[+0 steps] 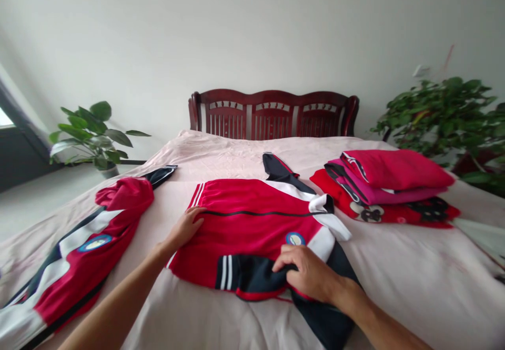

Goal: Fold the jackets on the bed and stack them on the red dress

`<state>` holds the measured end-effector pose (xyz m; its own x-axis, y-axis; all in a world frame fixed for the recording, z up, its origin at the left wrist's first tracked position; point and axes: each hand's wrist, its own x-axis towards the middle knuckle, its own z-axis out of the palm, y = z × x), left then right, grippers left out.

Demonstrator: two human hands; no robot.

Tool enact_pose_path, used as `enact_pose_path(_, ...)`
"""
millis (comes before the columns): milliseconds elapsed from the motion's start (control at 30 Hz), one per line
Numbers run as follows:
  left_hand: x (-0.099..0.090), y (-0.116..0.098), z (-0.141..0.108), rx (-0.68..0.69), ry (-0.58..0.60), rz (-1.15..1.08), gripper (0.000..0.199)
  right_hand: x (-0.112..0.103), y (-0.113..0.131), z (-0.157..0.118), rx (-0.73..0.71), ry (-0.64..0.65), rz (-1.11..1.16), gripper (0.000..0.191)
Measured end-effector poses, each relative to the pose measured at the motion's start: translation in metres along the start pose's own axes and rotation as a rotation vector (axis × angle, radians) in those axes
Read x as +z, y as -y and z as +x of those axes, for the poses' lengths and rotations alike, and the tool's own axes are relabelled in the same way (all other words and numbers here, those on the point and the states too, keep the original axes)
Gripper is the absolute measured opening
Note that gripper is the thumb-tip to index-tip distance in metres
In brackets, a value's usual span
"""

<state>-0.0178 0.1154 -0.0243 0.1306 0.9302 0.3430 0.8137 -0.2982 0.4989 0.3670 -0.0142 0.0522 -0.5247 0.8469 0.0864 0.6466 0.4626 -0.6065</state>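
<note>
A red, white and navy zip-up tracksuit jacket (236,234) lies front up on the bed, its striped hem to the left and white collar to the right. My left hand (188,227) rests on the hem by the dark zip, fingers stretched out. With curled fingers, my right hand (310,273) grips the near navy sleeve (256,273), which is bent across the jacket's front below a round badge (295,239). The far sleeve (280,168) sticks out toward the headboard. Parts of the near sleeve are hidden under my right hand.
A second, crumpled matching jacket (98,250) lies at the left. To the right sits a stack of folded red and pink clothes (394,181). Beneath everything spreads a pale pink sheet (394,271). Beyond are a dark wooden headboard (272,113), a left plant (94,134) and a right plant (437,118).
</note>
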Motion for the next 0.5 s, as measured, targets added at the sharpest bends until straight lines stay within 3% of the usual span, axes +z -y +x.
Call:
enact_pose_path(133,-0.028,0.015,-0.038,-0.243,-0.105,-0.019,0.056,-0.036,-0.037,-0.045,0.218,0.081,-0.024,0.038)
enact_pose_path(200,-0.041,0.018,-0.06,-0.372,-0.119,-0.142,0.063,-0.045,-0.06,-0.059,0.327,0.067,-0.077,0.034)
enact_pose_path(333,-0.057,0.006,-0.09,-0.606,-0.057,-0.554,0.072,-0.041,-0.086,-0.067,0.491,-0.094,-0.292,0.027)
enact_pose_path(500,-0.051,-0.011,-0.096,-0.596,-0.002,-0.511,0.073,-0.025,-0.083,-0.065,0.445,-0.201,-0.279,0.029)
